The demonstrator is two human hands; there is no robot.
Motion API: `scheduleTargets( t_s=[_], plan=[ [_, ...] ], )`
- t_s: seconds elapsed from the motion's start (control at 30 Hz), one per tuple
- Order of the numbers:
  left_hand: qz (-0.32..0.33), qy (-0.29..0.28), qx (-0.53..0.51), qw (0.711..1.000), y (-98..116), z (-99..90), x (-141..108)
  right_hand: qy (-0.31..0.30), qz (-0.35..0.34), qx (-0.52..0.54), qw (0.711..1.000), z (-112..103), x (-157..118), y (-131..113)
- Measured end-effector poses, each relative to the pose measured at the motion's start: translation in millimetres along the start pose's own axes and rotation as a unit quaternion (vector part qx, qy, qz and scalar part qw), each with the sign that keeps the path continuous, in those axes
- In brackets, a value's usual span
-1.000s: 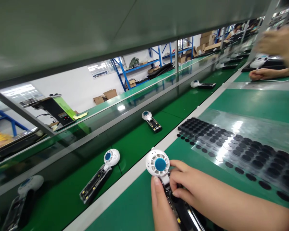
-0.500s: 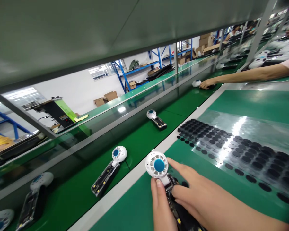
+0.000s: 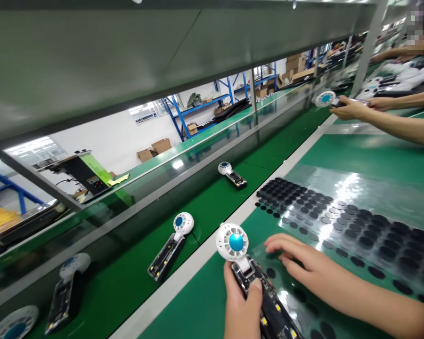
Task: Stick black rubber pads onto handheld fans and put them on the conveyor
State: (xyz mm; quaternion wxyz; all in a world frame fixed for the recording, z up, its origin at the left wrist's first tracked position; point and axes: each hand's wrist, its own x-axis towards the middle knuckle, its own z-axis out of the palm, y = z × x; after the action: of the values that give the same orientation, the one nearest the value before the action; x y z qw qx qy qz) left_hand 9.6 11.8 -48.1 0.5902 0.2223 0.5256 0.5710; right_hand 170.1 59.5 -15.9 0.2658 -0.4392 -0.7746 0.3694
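Note:
My left hand (image 3: 240, 301) grips a handheld device with a round white vented head (image 3: 232, 242), a shiny blue disc at its centre, and an open black handle (image 3: 268, 301) showing a circuit board and yellow lights. The thumb presses on the board side. To the right of the device, my right hand (image 3: 304, 261) holds nothing that I can see, its fingers partly stretched and loosely bent. It hovers by a clear plastic sheet (image 3: 286, 301) with a few black round stickers (image 3: 271, 272), partly covered by the device and my hand.
Similar devices (image 3: 171, 247) lie on the green conveyor belt (image 3: 205, 216) to the left. Further clear sheets with rows of black round stickers (image 3: 356, 230) lie on the green bench at right. Beyond, a co-worker's hands (image 3: 353, 108) hold another device. A grey panel (image 3: 162, 56) hangs overhead.
My right hand has let go of the device and moved right; my left hand keeps hold. Devices on the belt have shifted slightly right. The co-worker has lifted a device off the belt.

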Motion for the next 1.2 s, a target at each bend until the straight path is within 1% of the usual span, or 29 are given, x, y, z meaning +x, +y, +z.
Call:
scheduleTargets(
  t_s=[0.07,0.17,0.2,0.27,0.33,0.4,0.47,0.53,0.6,0.63,0.7,0.73,0.8,0.83,0.9,0.97,1.0,1.03,1.07,1.1,1.13,1.2],
  plan=[
    [0.004,-0.011,-0.002,1.000,6.9,2.2,-2.5,-0.035,-0.017,-0.017,0.999,-0.2,3.5,7.8],
    [0.024,-0.026,-0.022,0.999,24.2,4.7,-1.9,-0.078,-0.023,-0.046,0.996,2.9,4.2,14.4],
    [0.039,-0.032,-0.004,0.999,30.7,5.6,1.4,-0.080,-0.017,-0.053,0.995,4.8,3.6,15.4],
    [0.084,-0.036,0.078,0.993,43.1,9.3,15.3,-0.075,-0.007,-0.065,0.995,9.2,2.1,15.9],
    [0.132,-0.025,0.165,0.977,53.6,17.2,40.3,-0.058,-0.001,-0.075,0.995,13.5,0.8,15.3],
    [0.171,-0.002,0.214,0.962,63.8,29.9,74.1,-0.043,-0.002,-0.086,0.995,17.0,0.3,14.4],
    [0.197,0.017,0.255,0.946,77.2,45.3,111.0,-0.035,-0.003,-0.096,0.995,19.3,0.7,13.7],
    [0.216,0.028,0.310,0.926,97.6,58.3,143.0,-0.037,0.003,-0.099,0.994,20.6,1.6,13.7],
    [0.232,0.039,0.374,0.897,124.6,63.1,163.2,-0.034,0.011,-0.098,0.995,21.6,2.2,14.6],
    [0.237,0.048,0.408,0.881,139.3,61.2,167.7,-0.031,0.015,-0.097,0.995,22.1,2.2,15.2],
    [0.228,0.071,0.476,0.846,166.1,48.5,166.0,-0.025,0.017,-0.099,0.995,23.4,2.0,15.7],
    [0.208,0.082,0.508,0.832,176.5,38.5,160.8,-0.021,0.017,-0.101,0.995,24.0,1.9,15.3],
    [0.128,0.089,0.571,0.806,188.0,15.0,145.3,-0.014,0.018,-0.102,0.995,24.8,2.3,12.5],
    [0.082,0.088,0.598,0.792,188.7,3.1,136.7,-0.012,0.019,-0.103,0.994,24.8,2.9,10.3],
    [0.003,0.079,0.640,0.764,181.9,-17.6,121.3,-0.019,0.025,-0.106,0.994,23.8,4.9,4.7],
    [-0.037,0.075,0.658,0.748,169.2,-31.6,111.3,-0.031,0.036,-0.105,0.993,22.1,7.1,-0.6],
    [-0.043,0.077,0.657,0.749,163.0,-35.9,108.4,-0.035,0.041,-0.103,0.993,21.3,8.1,-2.7],
    [-0.044,0.080,0.648,0.756,157.7,-38.2,106.1,-0.036,0.045,-0.102,0.993,20.6,8.9,-4.3],
    [-0.040,0.080,0.630,0.771,153.4,-38.8,103.5,-0.034,0.048,-0.100,0.993,19.9,9.4,-5.4],
    [-0.034,0.077,0.602,0.794,150.1,-37.5,100.0,-0.032,0.049,-0.099,0.993,19.3,9.8,-6.0],
    [-0.025,0.069,0.564,0.822,147.0,-34.4,94.6,-0.031,0.049,-0.098,0.994,18.8,9.9,-6.4],
    [0.005,0.041,0.459,0.887,139.2,-23.3,77.1,-0.030,0.049,-0.093,0.994,17.8,9.5,-6.5]
  ],
)
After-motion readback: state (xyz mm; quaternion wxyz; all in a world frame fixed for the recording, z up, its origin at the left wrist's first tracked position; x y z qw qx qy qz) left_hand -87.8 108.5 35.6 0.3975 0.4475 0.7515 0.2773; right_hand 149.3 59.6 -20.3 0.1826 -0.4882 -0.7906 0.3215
